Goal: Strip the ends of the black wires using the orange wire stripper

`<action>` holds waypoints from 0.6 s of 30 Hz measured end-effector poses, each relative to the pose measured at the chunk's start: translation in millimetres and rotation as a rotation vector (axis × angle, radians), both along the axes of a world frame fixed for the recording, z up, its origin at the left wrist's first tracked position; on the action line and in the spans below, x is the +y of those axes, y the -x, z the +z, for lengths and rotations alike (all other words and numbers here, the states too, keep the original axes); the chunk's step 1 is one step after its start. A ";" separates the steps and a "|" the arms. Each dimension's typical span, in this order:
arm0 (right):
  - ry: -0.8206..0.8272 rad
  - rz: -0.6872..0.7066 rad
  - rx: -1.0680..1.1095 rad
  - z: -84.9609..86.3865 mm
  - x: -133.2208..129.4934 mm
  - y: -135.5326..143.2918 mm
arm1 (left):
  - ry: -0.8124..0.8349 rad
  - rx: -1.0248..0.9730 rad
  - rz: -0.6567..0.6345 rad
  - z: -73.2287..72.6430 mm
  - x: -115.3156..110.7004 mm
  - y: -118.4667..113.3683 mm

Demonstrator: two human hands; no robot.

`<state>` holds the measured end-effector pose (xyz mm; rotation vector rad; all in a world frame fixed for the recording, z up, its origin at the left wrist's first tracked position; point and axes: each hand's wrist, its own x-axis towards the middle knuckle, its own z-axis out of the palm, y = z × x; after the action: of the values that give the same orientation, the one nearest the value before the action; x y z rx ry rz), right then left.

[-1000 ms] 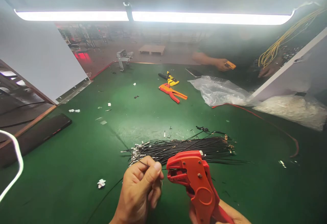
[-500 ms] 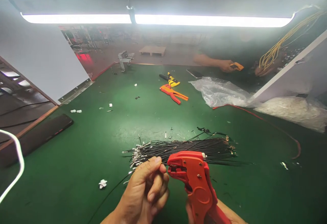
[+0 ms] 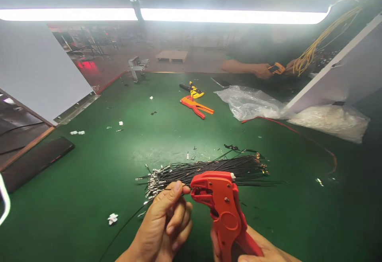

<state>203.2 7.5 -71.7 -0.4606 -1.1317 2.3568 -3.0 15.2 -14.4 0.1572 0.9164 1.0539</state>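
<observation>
- Red crimping tool [image 3: 222, 206] sits gripped in your right hand [image 3: 253, 250].
- Your left hand [image 3: 167, 222] pinches one black wire [image 3: 131, 220] at its mouth.
- Many finished wires [image 3: 209, 170] lie bundled on the bench [image 3: 89, 174].

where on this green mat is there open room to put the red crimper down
The widest open patch on the green mat lies left of the black wire bundle, bounded by the black phone, with only small white scraps. Another lies right of the bundle, below the red wire. The spare pliers and plastic bags crowd the far side.
</observation>
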 end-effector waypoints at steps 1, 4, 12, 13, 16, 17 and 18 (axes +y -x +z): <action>0.005 -0.019 -0.013 1.1 0.3 1.2 | -0.004 0.018 -0.003 0.4 -1.0 0.2; 0.029 -0.066 -0.061 13.3 0.0 -0.3 | -0.001 0.073 -0.008 4.7 -2.4 0.0; 0.018 -0.075 -0.195 18.7 -3.8 -8.2 | 0.035 0.160 -0.036 7.0 0.1 -2.4; 0.012 -0.071 -0.182 14.1 -4.3 -8.3 | 0.025 0.161 -0.030 5.8 -0.1 -2.4; 0.013 -0.086 -0.127 2.4 -6.2 -8.7 | -0.008 0.151 -0.017 2.8 -1.2 -2.3; 0.016 -0.095 -0.116 0.2 -6.9 -8.9 | -0.013 0.148 -0.016 2.4 -1.7 -2.5; 0.027 -0.107 -0.110 -0.9 -7.5 -9.2 | -0.017 0.148 -0.015 2.3 -2.1 -2.6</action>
<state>212.5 0.0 -72.5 -0.6515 -1.0962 2.2801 -0.4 13.1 -12.2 0.2583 1.0385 1.0469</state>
